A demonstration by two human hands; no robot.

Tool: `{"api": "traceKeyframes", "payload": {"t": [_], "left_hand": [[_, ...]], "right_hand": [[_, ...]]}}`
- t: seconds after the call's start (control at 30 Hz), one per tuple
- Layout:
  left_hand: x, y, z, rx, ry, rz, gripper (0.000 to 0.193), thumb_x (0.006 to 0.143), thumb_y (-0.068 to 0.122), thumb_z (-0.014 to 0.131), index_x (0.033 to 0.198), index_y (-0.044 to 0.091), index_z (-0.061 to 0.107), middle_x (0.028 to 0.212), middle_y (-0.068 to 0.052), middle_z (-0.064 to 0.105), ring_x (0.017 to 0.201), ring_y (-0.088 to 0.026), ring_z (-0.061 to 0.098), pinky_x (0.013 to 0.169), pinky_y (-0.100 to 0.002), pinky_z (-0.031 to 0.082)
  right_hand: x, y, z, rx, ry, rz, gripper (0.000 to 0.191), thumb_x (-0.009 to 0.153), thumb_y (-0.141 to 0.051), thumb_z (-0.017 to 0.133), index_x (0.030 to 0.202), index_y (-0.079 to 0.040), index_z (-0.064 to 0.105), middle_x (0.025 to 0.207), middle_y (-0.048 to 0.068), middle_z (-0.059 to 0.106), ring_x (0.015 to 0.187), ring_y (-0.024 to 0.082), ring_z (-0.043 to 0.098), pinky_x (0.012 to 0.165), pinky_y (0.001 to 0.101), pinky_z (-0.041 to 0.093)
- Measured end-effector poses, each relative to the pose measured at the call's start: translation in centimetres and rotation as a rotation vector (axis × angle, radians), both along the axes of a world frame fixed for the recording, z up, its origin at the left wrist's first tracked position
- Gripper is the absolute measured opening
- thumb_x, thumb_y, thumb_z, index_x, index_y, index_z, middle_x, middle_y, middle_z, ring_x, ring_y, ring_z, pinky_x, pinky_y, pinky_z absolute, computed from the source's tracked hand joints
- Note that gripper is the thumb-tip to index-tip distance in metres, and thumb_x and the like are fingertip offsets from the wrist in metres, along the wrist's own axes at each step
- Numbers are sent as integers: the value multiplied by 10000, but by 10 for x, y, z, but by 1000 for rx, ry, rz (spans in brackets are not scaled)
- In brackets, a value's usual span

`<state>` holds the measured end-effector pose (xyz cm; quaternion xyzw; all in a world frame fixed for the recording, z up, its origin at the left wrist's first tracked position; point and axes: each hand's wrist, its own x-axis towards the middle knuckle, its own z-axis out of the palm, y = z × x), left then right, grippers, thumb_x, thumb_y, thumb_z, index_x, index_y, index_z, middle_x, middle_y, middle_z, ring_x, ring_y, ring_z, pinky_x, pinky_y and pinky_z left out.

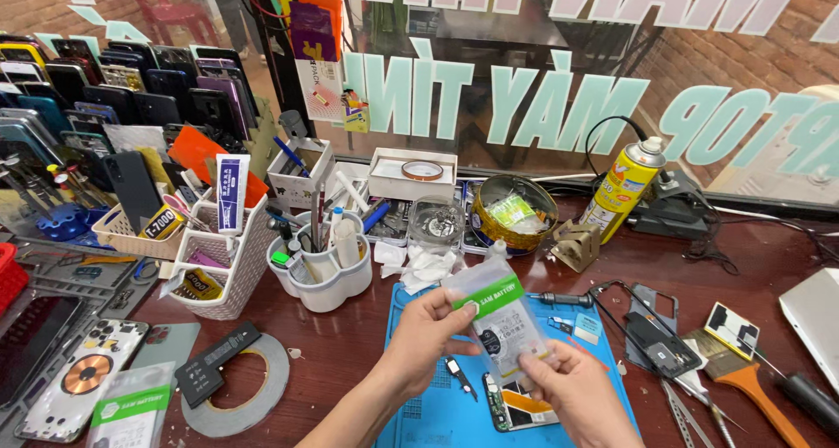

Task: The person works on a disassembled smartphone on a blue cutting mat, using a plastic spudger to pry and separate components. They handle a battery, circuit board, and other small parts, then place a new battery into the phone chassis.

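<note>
A dark red table [350, 343] carries a blue mat [454, 413], and above this mat both hands hold one clear plastic bag [505, 319] with a green strip and a battery inside. The left hand [428, 334] grips the bag at its upper left edge, the right hand [572, 387] pinches its lower corner. Under the bag an opened phone [516, 409] lies on the mat, and a small screwdriver [559, 299] lies just behind
</note>
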<state>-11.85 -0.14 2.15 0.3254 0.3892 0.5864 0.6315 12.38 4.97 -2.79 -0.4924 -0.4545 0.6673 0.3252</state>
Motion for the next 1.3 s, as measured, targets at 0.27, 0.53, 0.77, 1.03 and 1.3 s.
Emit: {"api": "traceKeyframes", "payload": {"t": [0.27, 0.53, 0.77, 1.03, 1.3], "left_hand": [[2, 8, -29, -111, -313, -51, 136, 983, 202, 679, 1047, 83, 674, 1039, -51, 733, 951, -189, 702, 843, -426, 573], [16, 7, -46, -92, -411, -86, 100, 960, 134, 686, 997, 42, 677, 1045, -119, 751, 968, -242, 736, 884, -469, 624], [18, 6, -42, -112, -381, -124, 171, 977, 152, 650, 1100, 35, 667, 1054, -121, 744, 965, -242, 732, 822, -449, 620], [27, 0, -39, -98, -374, -110, 228, 952, 106, 659, 1157, 5, 666, 1111, -114, 744, 1029, -232, 734, 905, -453, 631], [32, 0, -37, -87, -382, -125, 221, 917, 56, 697, 1131, 14, 659, 1095, -103, 732, 1007, -217, 722, 915, -481, 613]], "right_hand": [[18, -3, 10, 245, -257, -58, 264, 890, -184, 761, 771, 51, 746, 605, 49, 621, 536, 95, 494, 489, 261, 381], [28, 6, 21, 151, -75, -242, 189, 916, -146, 742, 871, 37, 757, 640, 31, 596, 531, 89, 459, 459, 264, 347], [30, 8, 36, 441, -189, -75, 187, 942, -153, 667, 932, 32, 694, 789, 10, 716, 732, 56, 621, 637, 236, 514], [26, 2, 35, 341, -203, -39, 219, 931, -145, 703, 984, 57, 767, 805, 94, 739, 714, 121, 616, 632, 294, 500], [21, -2, 40, 300, -158, -115, 161, 908, -129, 656, 988, -2, 715, 838, 33, 752, 762, 90, 676, 685, 284, 566]]}}
